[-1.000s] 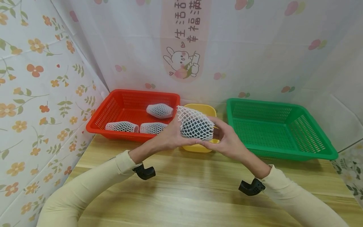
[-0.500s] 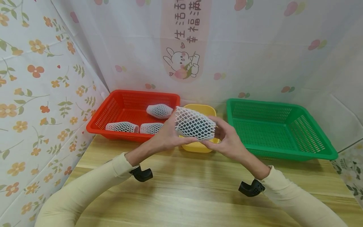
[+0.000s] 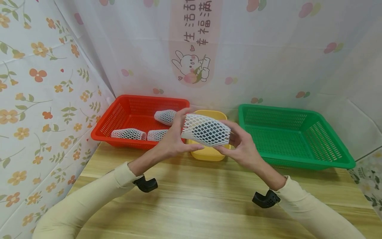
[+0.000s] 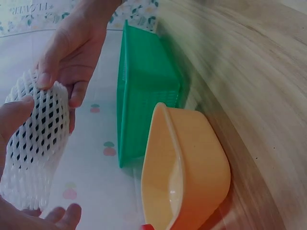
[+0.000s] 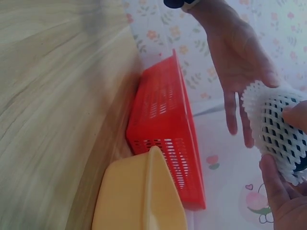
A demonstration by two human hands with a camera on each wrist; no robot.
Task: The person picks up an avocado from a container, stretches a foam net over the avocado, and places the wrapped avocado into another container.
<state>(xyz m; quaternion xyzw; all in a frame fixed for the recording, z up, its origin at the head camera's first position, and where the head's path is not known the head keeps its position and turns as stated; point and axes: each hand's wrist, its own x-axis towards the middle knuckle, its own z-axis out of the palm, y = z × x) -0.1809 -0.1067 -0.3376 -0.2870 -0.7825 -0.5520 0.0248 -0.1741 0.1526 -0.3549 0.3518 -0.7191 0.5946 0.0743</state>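
Observation:
A white foam net sleeve (image 3: 206,130) with a dark rounded object inside is held up over the yellow bin; the object's kind is hidden by the mesh. My right hand (image 3: 244,146) grips its right end, thumb below and fingers behind. My left hand (image 3: 171,137) is at the other end, thumb and fingers spread around the loose white part. In the right wrist view the left hand's fingers (image 5: 231,112) look straight, with the thumb by the sleeve's end. More foam-net-wrapped things (image 3: 129,133) lie in the red basket (image 3: 102,132).
A yellow bin (image 3: 209,155) stands between the red basket and a green basket (image 3: 298,162) on the wooden table (image 3: 191,202). Printed cloth (image 3: 268,49) hangs behind the baskets and along the left side. A black wrist mount (image 3: 146,184) hangs under each forearm.
My left hand has drawn slightly left and its fingers have spread. The net sleeve now stretches longer over the dark object. My right hand keeps its grip at nearly the same place.

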